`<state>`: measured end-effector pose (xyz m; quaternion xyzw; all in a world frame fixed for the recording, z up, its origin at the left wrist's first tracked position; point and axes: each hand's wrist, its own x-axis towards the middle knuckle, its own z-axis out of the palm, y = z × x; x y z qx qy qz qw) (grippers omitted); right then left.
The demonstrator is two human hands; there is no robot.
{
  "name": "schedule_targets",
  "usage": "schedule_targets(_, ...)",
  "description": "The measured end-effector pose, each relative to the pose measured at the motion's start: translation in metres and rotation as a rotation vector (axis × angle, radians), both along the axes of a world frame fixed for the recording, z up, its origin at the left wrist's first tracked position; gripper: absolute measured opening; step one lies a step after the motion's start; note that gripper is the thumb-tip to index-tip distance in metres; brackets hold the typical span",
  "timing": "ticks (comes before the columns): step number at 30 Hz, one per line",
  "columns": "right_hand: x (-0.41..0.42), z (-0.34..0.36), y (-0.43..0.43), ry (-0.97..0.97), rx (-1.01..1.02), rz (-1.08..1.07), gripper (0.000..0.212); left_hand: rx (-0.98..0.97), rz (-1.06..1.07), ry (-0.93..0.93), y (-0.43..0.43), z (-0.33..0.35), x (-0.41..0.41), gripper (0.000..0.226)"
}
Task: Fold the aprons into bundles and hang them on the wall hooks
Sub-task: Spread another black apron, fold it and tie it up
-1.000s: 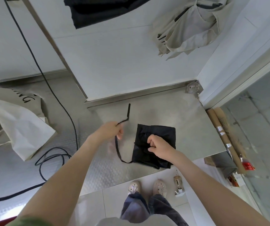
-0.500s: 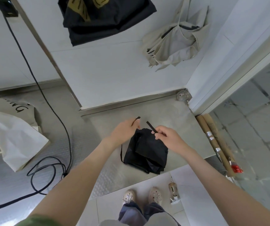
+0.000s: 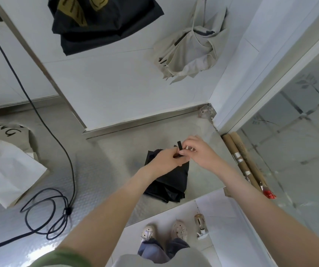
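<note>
A folded black apron bundle (image 3: 171,181) lies on the steel counter (image 3: 112,170) near its front right corner. My left hand (image 3: 167,159) rests on the bundle's far end and pinches its black strap (image 3: 179,146). My right hand (image 3: 198,151) meets it from the right, fingers curled on the same strap, whose end sticks up between the hands. On the wall above hang a black apron bundle with tan lettering (image 3: 100,20) and a beige apron bundle (image 3: 191,51).
A beige apron (image 3: 6,162) lies crumpled at the counter's left. A black cable (image 3: 46,207) runs down the wall and coils on the counter. Cardboard tubes (image 3: 245,162) lean beside the counter's right edge. My feet and a small bottle (image 3: 200,224) are on the floor below.
Both hands came together over the bundle's far end. The long strap that my left hand held out to the left is now drawn in, its end sticking up between my fingers.
</note>
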<state>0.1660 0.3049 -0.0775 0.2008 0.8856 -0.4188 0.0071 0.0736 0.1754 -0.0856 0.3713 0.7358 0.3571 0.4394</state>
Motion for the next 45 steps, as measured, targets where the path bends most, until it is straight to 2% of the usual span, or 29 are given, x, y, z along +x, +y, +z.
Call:
schedule_targets(3, 0.003, 0.001, -0.003, 0.037, -0.139, -0.075, 0.029, 0.022, 0.031, -0.038, -0.002, -0.004, -0.001, 0.018)
schedule_targets(6, 0.006, 0.0, -0.007, 0.044, -0.207, -0.094, 0.02, 0.025, 0.029, -0.038, -0.002, -0.006, -0.001, 0.022)
schedule_targets(9, 0.012, -0.005, -0.007, -0.032, -0.306, -0.086, 0.012, 0.019, 0.063, -0.067, -0.005, -0.008, -0.002, 0.029)
schedule_targets(13, 0.021, -0.016, -0.007, -0.209, -0.3, 0.009, 0.018, -0.005, 0.121, -0.051, -0.006, -0.008, -0.009, 0.033)
schedule_targets(17, 0.021, -0.019, -0.009, -0.227, -0.293, -0.019, 0.019, -0.027, 0.087, -0.011, -0.004, -0.007, -0.018, 0.032)
schedule_targets(23, 0.017, -0.016, -0.017, -0.32, -0.622, -0.049, 0.012, 0.015, 0.011, -0.108, 0.001, -0.008, -0.022, 0.02)
schedule_targets(26, 0.011, -0.022, -0.019, -0.381, -0.5, -0.117, 0.008, 0.023, -0.051, -0.143, -0.001, -0.005, -0.022, 0.02)
schedule_targets(30, 0.006, -0.024, -0.017, -0.384, -0.043, -0.062, 0.018, 0.006, -0.102, -0.166, -0.006, -0.005, -0.022, 0.019)
schedule_targets(32, 0.003, -0.021, -0.017, -0.368, -0.03, -0.059, 0.029, 0.004, -0.087, -0.182, -0.007, -0.003, -0.022, 0.017)
schedule_targets(34, 0.0, -0.02, -0.017, -0.316, -0.212, -0.102, 0.025, 0.015, -0.071, -0.194, -0.006, -0.001, -0.022, 0.017)
schedule_targets(36, 0.003, -0.016, -0.015, -0.25, -0.544, -0.19, 0.007, 0.02, -0.048, -0.191, -0.004, 0.001, -0.021, 0.018)
schedule_targets(38, 0.008, -0.02, -0.01, -0.143, -0.765, -0.216, 0.013, 0.03, -0.027, -0.211, -0.004, 0.003, -0.02, 0.017)
schedule_targets(40, 0.012, -0.023, -0.008, -0.028, -0.843, -0.238, 0.017, 0.047, 0.003, -0.257, -0.004, 0.004, -0.018, 0.014)
schedule_targets(45, 0.013, -0.03, -0.008, 0.233, -1.199, -0.562, 0.028, 0.083, 0.165, -0.339, -0.007, -0.005, -0.013, 0.019)
